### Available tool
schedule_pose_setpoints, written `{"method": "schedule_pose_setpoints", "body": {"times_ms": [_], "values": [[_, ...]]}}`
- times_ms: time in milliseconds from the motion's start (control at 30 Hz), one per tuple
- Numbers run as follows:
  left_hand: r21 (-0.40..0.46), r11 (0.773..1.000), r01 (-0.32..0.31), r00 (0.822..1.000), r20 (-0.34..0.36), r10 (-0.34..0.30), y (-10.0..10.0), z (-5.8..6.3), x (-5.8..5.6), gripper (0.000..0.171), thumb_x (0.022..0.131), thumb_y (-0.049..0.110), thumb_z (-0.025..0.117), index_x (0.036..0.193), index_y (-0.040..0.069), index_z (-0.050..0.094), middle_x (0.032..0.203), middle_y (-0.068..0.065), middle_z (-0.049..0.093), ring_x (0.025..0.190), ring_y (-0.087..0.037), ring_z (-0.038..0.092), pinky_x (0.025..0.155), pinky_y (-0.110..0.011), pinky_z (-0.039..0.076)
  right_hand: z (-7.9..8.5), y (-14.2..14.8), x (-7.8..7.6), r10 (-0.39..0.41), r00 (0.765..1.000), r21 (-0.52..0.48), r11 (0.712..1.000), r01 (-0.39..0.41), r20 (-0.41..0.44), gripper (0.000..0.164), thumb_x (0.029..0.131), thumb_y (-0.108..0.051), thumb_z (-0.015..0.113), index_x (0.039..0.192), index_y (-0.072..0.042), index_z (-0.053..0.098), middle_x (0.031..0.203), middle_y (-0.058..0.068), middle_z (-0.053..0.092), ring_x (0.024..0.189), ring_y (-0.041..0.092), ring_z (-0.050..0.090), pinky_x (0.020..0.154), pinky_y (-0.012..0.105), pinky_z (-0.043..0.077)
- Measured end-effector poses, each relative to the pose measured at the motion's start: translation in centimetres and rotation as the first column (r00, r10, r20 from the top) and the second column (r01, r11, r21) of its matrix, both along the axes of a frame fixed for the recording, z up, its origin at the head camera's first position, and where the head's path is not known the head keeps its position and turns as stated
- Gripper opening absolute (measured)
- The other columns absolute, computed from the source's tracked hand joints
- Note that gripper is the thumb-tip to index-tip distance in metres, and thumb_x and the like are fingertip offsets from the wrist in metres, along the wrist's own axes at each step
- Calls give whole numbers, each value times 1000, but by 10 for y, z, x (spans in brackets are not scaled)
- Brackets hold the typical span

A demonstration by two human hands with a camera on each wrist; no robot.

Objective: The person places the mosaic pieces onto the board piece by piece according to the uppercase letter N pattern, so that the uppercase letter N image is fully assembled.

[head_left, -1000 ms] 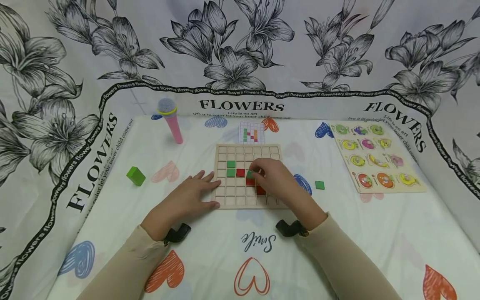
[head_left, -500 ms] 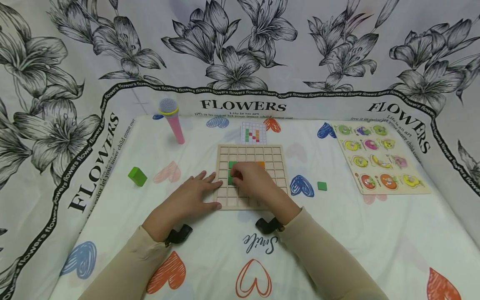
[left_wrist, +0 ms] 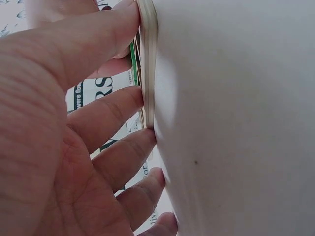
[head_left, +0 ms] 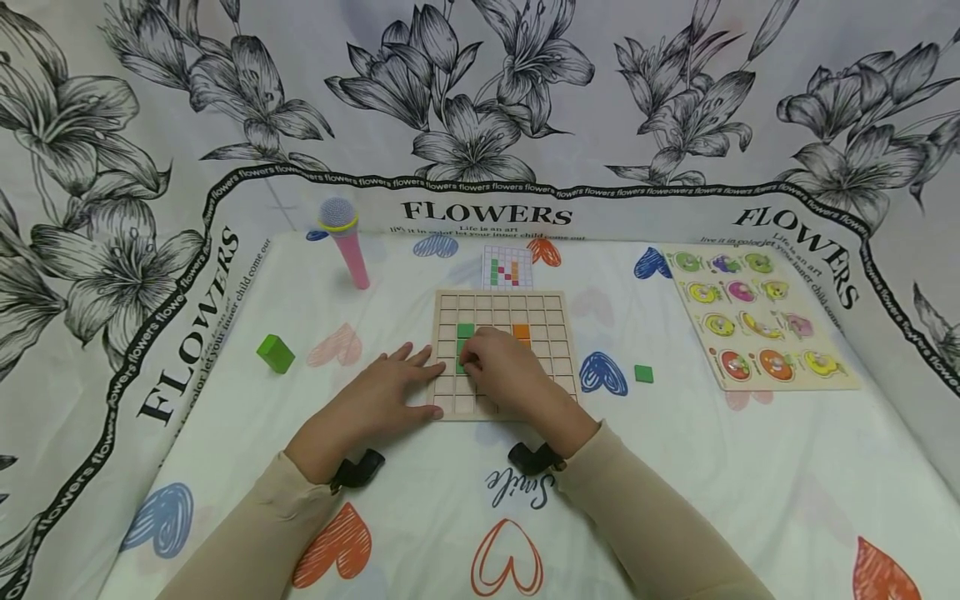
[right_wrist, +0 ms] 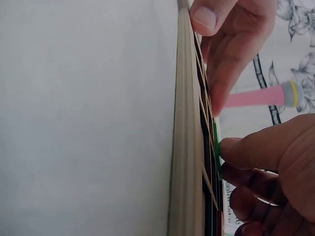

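Note:
A wooden grid board [head_left: 498,305] lies flat at the middle of the table. My left hand [head_left: 375,396] rests beside it, fingers spread, with fingertips and thumb touching its left edge. Over the board, my right hand [head_left: 504,367] has its fingers curled and pinches a small green square tile [right_wrist: 217,147] at grid level. In the head view that tile is partly covered by the fingertips. Another green tile [head_left: 465,331] sits in a cell just above, and an orange tile [head_left: 521,332] shows to the right. The board's red tiles are hidden by the right hand in the head view.
Behind the board lies a small pattern card [head_left: 507,267]. A pink toy microphone [head_left: 350,250] stands at back left, with a green block [head_left: 275,353] nearer. On the right are a loose green tile [head_left: 643,373] and a fruit picture board [head_left: 759,321].
My right hand has moved left across the board with the green tile, down to the green column, uncovering the orange tile. In the last half second it barely shifts. The left hand stays put.

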State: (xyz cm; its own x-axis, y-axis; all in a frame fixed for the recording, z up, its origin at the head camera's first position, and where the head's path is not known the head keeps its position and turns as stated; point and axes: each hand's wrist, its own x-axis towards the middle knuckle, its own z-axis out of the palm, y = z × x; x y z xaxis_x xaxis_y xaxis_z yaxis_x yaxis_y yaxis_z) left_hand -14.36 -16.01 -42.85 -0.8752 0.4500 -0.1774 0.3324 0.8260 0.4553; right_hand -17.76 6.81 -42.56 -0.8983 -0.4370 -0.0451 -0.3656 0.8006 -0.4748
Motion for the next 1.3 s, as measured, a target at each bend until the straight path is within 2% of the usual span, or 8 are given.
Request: {"method": "schedule_pose_setpoints", "body": {"times_ms": [200, 400, 500, 700, 767, 967, 1133, 1300], "values": [[-5, 1000, -3, 1000, 8, 3, 1, 1, 0, 73, 95, 42, 84, 160, 19, 58, 175, -11, 40, 167, -43, 27, 134, -66, 23, 12, 19, -6, -43, 999, -66, 997, 44, 12, 9, 106, -21, 73, 111, -18, 80, 109, -5, 70, 99, 17, 64, 97, 37, 60], [-19, 1000, -14, 1000, 19, 14, 2, -3, -1, 76, 95, 44, 84, 161, 22, 56, 176, -7, 38, 168, -40, 25, 135, -65, 22, 30, 84, -10, -191, 980, -91, 976, 196, 63, 20, 105, -18, 73, 123, -10, 79, 122, 6, 72, 102, 27, 63, 90, 42, 61], [-18, 1000, -9, 1000, 7, 9, 2, -4, -1, 76, 94, 45, 85, 161, 23, 56, 175, -6, 38, 168, -40, 25, 134, -65, 23, 26, 122, -6, -262, 960, -40, 963, 267, 94, 24, 106, -19, 72, 126, -9, 77, 126, 11, 71, 101, 29, 62, 86, 43, 59], [-24, 1000, -14, 1000, 3, 14, 1, -6, -1, 76, 95, 45, 84, 161, 23, 56, 176, -6, 38, 168, -40, 25, 135, -65, 23, 8, 183, 11, -317, 940, 83, 948, 308, 128, 34, 103, -24, 74, 132, -5, 74, 129, 20, 65, 114, 36, 62, 102, 57, 55], [-24, 1000, -16, 1000, 7, 16, 1, -7, -2, 76, 95, 46, 84, 161, 23, 56, 176, -6, 38, 168, -40, 25, 135, -64, 22, 6, 197, 17, -334, 932, 106, 941, 321, 142, 36, 102, -24, 76, 132, -5, 73, 127, 21, 64, 113, 37, 61, 102, 58, 55], [-13, 1000, -11, 1000, 5, 11, 0, -6, -2, 75, 95, 45, 84, 161, 22, 56, 175, -7, 39, 168, -41, 25, 134, -66, 23, 1, 215, 27, -384, 906, 91, 923, 373, 181, 36, 103, -22, 75, 135, -7, 71, 123, 19, 64, 108, 34, 58, 93, 49, 56], [-11, 1000, -13, 1000, 9, 13, 0, -6, -1, 75, 95, 44, 83, 161, 22, 55, 176, -6, 38, 168, -40, 24, 135, -65, 22, -2, 220, 28, -409, 900, 64, 912, 404, 148, 38, 104, -20, 74, 138, -2, 68, 123, 20, 63, 106, 34, 58, 92, 46, 55], [-11, 1000, -6, 1000, -3, 6, 0, -5, 0, 74, 96, 43, 83, 161, 21, 56, 175, -8, 39, 167, -41, 25, 134, -67, 23, -4, 221, 27, -427, 893, 39, 904, 426, 144, 33, 104, -18, 74, 132, -1, 68, 119, 19, 62, 105, 34, 57, 90, 44, 53]]}}
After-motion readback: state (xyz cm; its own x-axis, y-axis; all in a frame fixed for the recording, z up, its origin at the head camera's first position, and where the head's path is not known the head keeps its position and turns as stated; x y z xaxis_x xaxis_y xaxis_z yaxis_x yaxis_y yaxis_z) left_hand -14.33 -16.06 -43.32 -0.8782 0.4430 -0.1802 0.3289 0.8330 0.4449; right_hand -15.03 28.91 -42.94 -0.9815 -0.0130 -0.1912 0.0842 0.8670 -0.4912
